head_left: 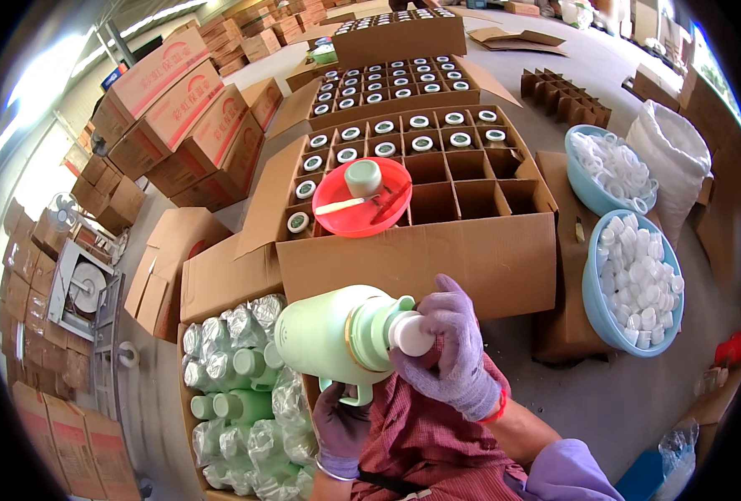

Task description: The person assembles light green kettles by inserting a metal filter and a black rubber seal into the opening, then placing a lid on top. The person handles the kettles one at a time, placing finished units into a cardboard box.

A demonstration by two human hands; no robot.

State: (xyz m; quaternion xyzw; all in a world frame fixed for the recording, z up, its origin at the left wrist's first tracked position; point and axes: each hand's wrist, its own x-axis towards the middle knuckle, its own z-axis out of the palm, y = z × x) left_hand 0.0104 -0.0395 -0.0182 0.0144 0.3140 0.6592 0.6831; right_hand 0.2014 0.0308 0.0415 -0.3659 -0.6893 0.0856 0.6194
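A light green vacuum flask (320, 327) lies tilted on its side in front of me, its mouth toward the right. My left hand (339, 430), in a grey-purple glove, supports it from below at the handle (362, 391); the flask hides part of that hand. A white stopper (412, 334) sits at the flask's mouth. My right hand (452, 361), gloved in purple, has its fingers closed around this stopper. How deep the stopper sits in the neck cannot be seen.
A divided carton (420, 263) with several capped flasks stands ahead, carrying a red bowl (362, 224) with a knife. Wrapped green flasks fill a box (189, 409) at left. Blue basins of white stoppers (592, 309) and white rings (579, 188) stand right. Stacked cartons (170, 108) rise far left.
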